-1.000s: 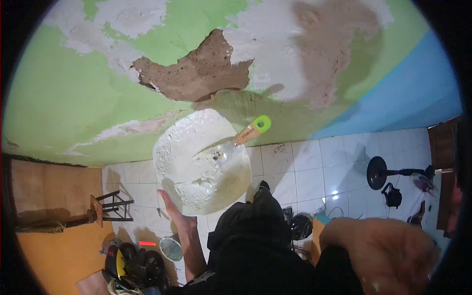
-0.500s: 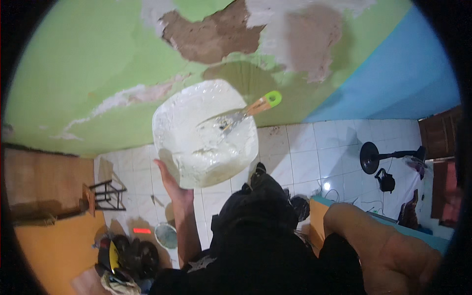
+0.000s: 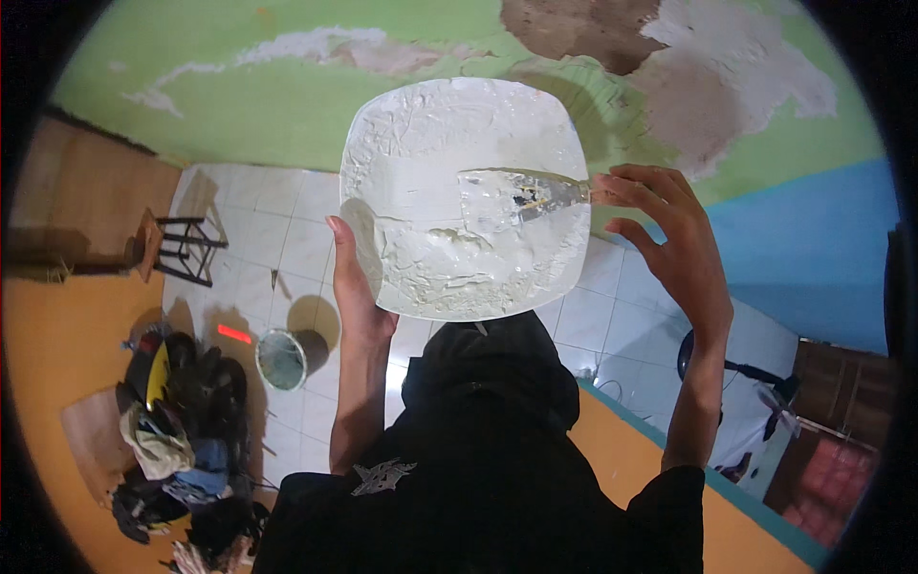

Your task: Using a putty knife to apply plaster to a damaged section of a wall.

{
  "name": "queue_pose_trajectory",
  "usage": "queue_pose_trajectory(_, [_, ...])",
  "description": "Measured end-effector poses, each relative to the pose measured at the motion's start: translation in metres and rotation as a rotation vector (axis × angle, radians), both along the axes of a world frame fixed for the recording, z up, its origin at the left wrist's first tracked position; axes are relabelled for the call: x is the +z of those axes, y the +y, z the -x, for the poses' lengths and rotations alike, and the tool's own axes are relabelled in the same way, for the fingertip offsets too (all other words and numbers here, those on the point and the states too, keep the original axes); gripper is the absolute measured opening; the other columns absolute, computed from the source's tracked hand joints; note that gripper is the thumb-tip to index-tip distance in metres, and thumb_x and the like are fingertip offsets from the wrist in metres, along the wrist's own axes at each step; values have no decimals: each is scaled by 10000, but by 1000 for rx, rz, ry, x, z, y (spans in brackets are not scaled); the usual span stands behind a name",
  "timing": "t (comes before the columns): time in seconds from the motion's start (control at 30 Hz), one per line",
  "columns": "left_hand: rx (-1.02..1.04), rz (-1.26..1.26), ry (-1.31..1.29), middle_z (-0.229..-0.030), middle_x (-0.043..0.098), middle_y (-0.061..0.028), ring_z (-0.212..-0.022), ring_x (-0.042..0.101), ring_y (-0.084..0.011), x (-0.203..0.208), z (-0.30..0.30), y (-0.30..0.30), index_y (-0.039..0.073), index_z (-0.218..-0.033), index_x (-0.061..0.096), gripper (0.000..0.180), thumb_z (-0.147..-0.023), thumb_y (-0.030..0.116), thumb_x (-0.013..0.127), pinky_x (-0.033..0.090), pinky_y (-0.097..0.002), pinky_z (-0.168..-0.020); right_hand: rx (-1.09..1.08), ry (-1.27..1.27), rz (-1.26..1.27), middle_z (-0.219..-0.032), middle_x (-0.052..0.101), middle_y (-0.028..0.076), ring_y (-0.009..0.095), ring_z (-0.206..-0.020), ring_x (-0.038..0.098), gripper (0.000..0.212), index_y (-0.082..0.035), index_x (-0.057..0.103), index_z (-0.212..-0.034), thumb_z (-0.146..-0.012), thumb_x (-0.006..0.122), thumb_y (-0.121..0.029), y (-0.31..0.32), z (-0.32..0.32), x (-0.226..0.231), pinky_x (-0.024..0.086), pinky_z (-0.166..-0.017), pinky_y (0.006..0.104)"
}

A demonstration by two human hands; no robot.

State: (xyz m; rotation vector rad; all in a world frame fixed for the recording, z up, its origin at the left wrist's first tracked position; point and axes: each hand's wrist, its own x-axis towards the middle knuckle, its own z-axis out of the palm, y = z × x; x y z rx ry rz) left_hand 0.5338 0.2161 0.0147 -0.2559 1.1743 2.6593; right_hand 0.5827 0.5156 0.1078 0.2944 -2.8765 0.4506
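A rounded-square white plate [image 3: 368, 124], spread with thick white paste [image 3: 440, 263], rests on my left hand [image 3: 359, 287]. That hand supports its lower left edge, thumb at the rim and the other fingers hidden underneath. A putty knife [image 3: 521, 196] lies across the plate, its paste-smeared metal blade in the paste and its handle pointing right. Over the handle, my right hand [image 3: 674, 225] reaches in from the right, with its fingertips at the handle's blade end. Its fingers cover most of the handle, while the thumb stands apart below.
Ahead is a green wall [image 3: 229, 105] with a bare brown patch [image 3: 583, 33] and white patches. On the tiled floor at left stand a stool [image 3: 186, 244], a bucket [image 3: 282, 359] and a motorcycle [image 3: 182, 383]. A teal-topped orange partition [image 3: 622, 426] and a fan [image 3: 732, 364] are at right.
My right hand has come up from the lower right to the putty knife's handle. The plate sits higher and farther right in view, and the whole view has shifted.
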Motion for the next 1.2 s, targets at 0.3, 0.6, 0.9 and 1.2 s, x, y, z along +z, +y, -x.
queue_pose_trajectory(0.3, [107,19,-46,-1300,540,-125,-1172,575,-247,-12,-9,-20,13,-1417,374,742,-981,613,382,489,-392,-967,295,31,-50,-945,612,91,277,-847,530,379,-94,655,-1178,-806,680,-22,-23,28,4,471,-759,402])
queue_pose_trajectory(0.6, [109,133,-6,-1355,476,-209,-1210,547,-286,-16,-15,-36,-57,-1438,285,890,-950,686,316,479,-407,-987,268,-63,-32,-864,605,83,263,-810,583,398,-100,675,-1151,-777,679,35,-58,14,21,470,-696,389])
queue_pose_trajectory(0.9, [217,116,-20,-1299,527,-113,-1167,542,-224,-23,-18,-14,-1,-1355,434,822,-968,689,209,410,-358,-1037,130,-163,173,-874,607,103,266,-715,609,338,-145,669,-1176,-850,685,-57,-74,-21,-15,483,-586,380])
queue_pose_trajectory(1.2, [125,165,49,-1439,392,-172,-1316,415,-278,-32,-19,14,38,-1503,218,952,-895,770,170,343,-412,-1098,33,-164,290,-904,607,119,249,-766,643,417,-73,637,-1224,-818,699,-4,-107,-45,-45,524,-617,347])
